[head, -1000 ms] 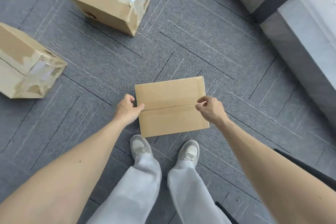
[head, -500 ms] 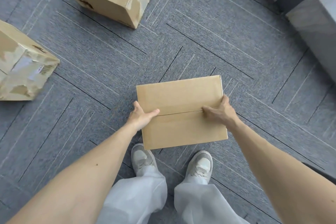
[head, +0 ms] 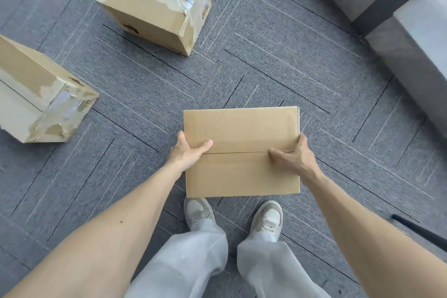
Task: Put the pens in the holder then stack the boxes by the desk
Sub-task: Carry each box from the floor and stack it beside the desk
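Brown plain cardboard box is gripped from both sides. The left hand holds its left edge and the right hand its right edge, thumbs on top by the seam. It is above the grey carpet, well apart from the carpet's right edge; whether they touch I cannot tell. A taped box and a torn box lie toward the far-left.

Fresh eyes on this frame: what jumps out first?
The plain cardboard box at centre, just ahead of the person's shoes, gripped at its sides by the left hand and right hand. Then two worn boxes lying apart on the grey carpet: a taped box at top and a torn-tape box at the left edge.
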{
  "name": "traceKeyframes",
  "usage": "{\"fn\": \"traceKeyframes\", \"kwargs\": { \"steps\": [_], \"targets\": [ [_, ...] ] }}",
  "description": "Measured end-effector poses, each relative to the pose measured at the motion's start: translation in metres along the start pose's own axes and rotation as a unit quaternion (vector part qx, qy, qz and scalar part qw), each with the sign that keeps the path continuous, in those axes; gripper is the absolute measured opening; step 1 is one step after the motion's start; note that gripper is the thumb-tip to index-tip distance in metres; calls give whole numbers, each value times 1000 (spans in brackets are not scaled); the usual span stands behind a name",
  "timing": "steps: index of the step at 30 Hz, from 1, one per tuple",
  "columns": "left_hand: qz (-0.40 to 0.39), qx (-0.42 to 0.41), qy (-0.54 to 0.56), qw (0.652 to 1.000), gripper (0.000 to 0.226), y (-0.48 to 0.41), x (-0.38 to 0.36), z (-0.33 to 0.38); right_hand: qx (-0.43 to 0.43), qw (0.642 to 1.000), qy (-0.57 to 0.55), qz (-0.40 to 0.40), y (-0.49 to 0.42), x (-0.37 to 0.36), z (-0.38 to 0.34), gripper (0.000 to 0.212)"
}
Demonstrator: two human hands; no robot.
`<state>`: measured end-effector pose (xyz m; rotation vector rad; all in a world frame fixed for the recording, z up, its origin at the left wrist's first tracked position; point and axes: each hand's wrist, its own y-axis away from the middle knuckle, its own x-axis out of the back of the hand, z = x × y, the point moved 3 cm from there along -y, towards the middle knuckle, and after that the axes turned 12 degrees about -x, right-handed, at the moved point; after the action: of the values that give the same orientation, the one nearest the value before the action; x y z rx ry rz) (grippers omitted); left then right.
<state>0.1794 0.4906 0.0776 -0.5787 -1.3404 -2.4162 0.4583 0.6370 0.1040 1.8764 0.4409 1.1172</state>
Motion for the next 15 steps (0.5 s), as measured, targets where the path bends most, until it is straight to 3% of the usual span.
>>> {"fn": "traceKeyframes", "kwargs": {
  "steps": [4,11,15],
  "targets": [
    [-1,-17,-22,1000,130,39,48,51,12,999,-35,3,56,42,-27,83],
    [24,-71,-22,997,125,148,165,184,71,990,-116,21,192,155,-94,75],
    [43,-132,-15,990,107,223,236,270,101,981,-163,31,278,223,-129,75]
  ]
}}
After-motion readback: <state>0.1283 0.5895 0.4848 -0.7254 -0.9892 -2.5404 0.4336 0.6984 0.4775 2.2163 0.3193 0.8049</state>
